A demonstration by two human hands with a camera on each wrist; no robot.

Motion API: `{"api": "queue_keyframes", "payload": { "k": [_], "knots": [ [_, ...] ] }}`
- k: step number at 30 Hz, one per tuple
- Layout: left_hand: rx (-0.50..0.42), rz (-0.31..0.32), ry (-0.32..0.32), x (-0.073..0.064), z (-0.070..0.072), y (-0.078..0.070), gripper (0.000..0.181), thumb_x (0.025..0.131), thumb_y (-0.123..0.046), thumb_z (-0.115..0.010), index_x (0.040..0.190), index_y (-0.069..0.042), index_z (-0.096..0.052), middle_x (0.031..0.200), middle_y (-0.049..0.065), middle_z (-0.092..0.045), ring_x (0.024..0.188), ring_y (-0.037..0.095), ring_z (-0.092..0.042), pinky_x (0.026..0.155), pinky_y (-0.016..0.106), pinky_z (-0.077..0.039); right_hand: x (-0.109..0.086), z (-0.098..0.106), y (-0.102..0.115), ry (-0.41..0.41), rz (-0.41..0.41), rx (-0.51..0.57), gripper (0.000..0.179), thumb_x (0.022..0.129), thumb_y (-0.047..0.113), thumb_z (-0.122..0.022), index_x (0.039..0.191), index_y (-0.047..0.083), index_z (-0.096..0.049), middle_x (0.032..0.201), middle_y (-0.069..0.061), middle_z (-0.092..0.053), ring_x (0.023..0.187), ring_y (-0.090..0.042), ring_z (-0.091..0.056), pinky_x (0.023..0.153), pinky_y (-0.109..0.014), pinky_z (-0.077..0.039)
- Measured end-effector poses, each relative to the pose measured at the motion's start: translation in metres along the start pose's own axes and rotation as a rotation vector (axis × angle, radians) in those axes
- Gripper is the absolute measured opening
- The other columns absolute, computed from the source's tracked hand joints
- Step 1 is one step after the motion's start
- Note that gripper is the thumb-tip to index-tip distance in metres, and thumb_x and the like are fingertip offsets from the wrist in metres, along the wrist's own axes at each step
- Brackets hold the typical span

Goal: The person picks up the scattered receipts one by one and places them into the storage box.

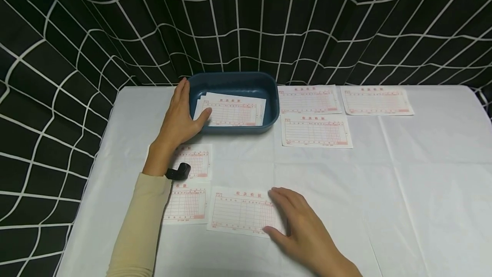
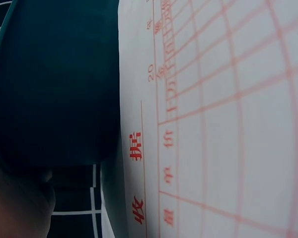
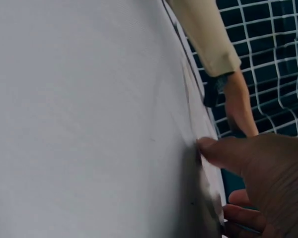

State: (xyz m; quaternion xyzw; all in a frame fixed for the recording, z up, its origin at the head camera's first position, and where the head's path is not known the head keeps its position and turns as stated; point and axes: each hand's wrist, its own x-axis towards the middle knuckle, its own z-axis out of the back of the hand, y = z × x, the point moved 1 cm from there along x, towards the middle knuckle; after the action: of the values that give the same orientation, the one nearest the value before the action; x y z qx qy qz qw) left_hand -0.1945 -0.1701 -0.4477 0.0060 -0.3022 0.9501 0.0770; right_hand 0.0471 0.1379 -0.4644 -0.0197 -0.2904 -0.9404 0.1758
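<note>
My left hand (image 1: 178,119) rests against the left end of a dark blue plastic bin (image 1: 240,130). Its fingers lie straight along the outer wall, and the thumb reaches over the near left corner. Inside the bin lie several white receipt slips (image 1: 230,112) printed in red, overlapping one another; the left wrist view shows printed slips close up. My right hand (image 1: 303,230) is at the right end of a single receipt slip (image 1: 242,210) on the table. Thumb and fingers are spread apart there, the fingertips overlapping the slip's edge.
Two more slips, an upper one (image 1: 197,161) and a lower one (image 1: 186,204), lie partly under my left forearm. Right of the bin are slips at the back (image 1: 307,99), just in front (image 1: 315,131) and farther right (image 1: 376,101). A black grid-patterned curtain (image 1: 246,25) hangs behind the white-covered table (image 1: 423,183).
</note>
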Motion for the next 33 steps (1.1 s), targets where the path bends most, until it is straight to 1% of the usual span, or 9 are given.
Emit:
{"api": "queue_keyframes", "payload": {
  "k": [3,6,10,13,16,20,22,30,33],
  "knots": [
    [0.000,0.002,-0.001,0.000,0.000,0.000,0.102,0.097,-0.051,-0.065,0.170,-0.003,-0.013,0.180,0.012,-0.009,0.168,0.034,-0.014,0.132,0.061,-0.024,-0.003,-0.002,0.001,-0.013,0.019,-0.036,0.079,0.082,0.037,-0.091,0.148,0.009,-0.057,0.149,-0.003,-0.061,0.140,-0.021,-0.056,0.120,-0.018,-0.031],
    [0.001,0.004,0.000,-0.001,0.000,0.000,0.102,0.097,-0.051,-0.065,0.170,-0.003,-0.013,0.180,0.011,-0.008,0.168,0.034,-0.014,0.132,0.060,-0.024,-0.005,-0.002,0.003,-0.022,0.022,-0.050,0.080,0.083,0.036,-0.090,0.150,0.009,-0.056,0.149,-0.004,-0.061,0.141,-0.021,-0.056,0.119,-0.020,-0.032],
    [0.002,0.006,0.006,-0.001,-0.001,0.001,0.102,0.097,-0.051,-0.065,0.170,-0.003,-0.012,0.181,0.011,-0.008,0.168,0.034,-0.014,0.133,0.059,-0.023,-0.007,0.000,0.004,-0.013,0.009,-0.057,0.081,0.084,0.034,-0.089,0.153,0.011,-0.053,0.151,-0.006,-0.061,0.142,-0.024,-0.056,0.113,-0.035,-0.045],
    [0.006,0.010,0.007,-0.001,-0.001,0.001,0.102,0.097,-0.051,-0.065,0.170,-0.003,-0.012,0.181,0.010,-0.007,0.168,0.033,-0.014,0.133,0.059,-0.023,-0.008,0.001,0.005,-0.003,-0.006,-0.058,0.081,0.086,0.033,-0.088,0.155,0.013,-0.052,0.153,-0.008,-0.061,0.143,-0.026,-0.057,0.111,-0.043,-0.049],
    [0.007,0.010,0.007,-0.001,-0.001,0.001,0.102,0.097,-0.051,-0.064,0.170,-0.004,-0.012,0.181,0.010,-0.007,0.168,0.033,-0.014,0.133,0.058,-0.023,-0.009,0.001,0.005,-0.010,-0.016,-0.040,0.079,0.086,0.031,-0.088,0.154,0.011,-0.052,0.152,-0.007,-0.062,0.142,-0.026,-0.057,0.115,-0.033,-0.045],
    [0.004,0.000,-0.001,0.000,0.001,0.001,0.101,0.098,-0.051,-0.064,0.170,-0.003,-0.012,0.180,0.012,-0.009,0.168,0.032,-0.014,0.133,0.058,-0.023,-0.009,-0.001,0.006,-0.038,-0.003,-0.005,0.076,0.086,0.028,-0.088,0.152,0.009,-0.054,0.147,-0.004,-0.063,0.138,-0.022,-0.057,0.119,-0.012,-0.029],
    [0.003,-0.003,-0.006,0.000,0.001,0.001,0.101,0.098,-0.050,-0.064,0.170,-0.002,-0.012,0.180,0.012,-0.009,0.168,0.032,-0.014,0.133,0.057,-0.023,-0.008,-0.001,0.006,-0.052,0.009,0.004,0.075,0.085,0.026,-0.088,0.151,0.009,-0.056,0.144,-0.002,-0.065,0.135,-0.020,-0.057,0.118,-0.009,-0.027],
    [-0.007,-0.006,-0.004,0.001,0.001,0.002,0.101,0.098,-0.050,-0.064,0.169,-0.002,-0.012,0.180,0.011,-0.008,0.168,0.032,-0.014,0.134,0.056,-0.023,-0.007,-0.003,0.010,-0.114,0.018,0.032,0.061,0.081,0.015,-0.091,0.138,0.013,-0.069,0.126,0.005,-0.072,0.119,-0.013,-0.062,0.100,-0.027,-0.050],
    [-0.012,-0.009,-0.001,0.001,0.000,0.003,0.101,0.098,-0.050,-0.064,0.169,-0.002,-0.012,0.180,0.011,-0.008,0.168,0.032,-0.014,0.134,0.056,-0.023,-0.007,-0.004,0.011,-0.140,0.023,0.057,0.053,0.081,0.010,-0.090,0.131,0.014,-0.074,0.118,0.007,-0.073,0.110,-0.010,-0.064,0.092,-0.029,-0.055]
  ]
}}
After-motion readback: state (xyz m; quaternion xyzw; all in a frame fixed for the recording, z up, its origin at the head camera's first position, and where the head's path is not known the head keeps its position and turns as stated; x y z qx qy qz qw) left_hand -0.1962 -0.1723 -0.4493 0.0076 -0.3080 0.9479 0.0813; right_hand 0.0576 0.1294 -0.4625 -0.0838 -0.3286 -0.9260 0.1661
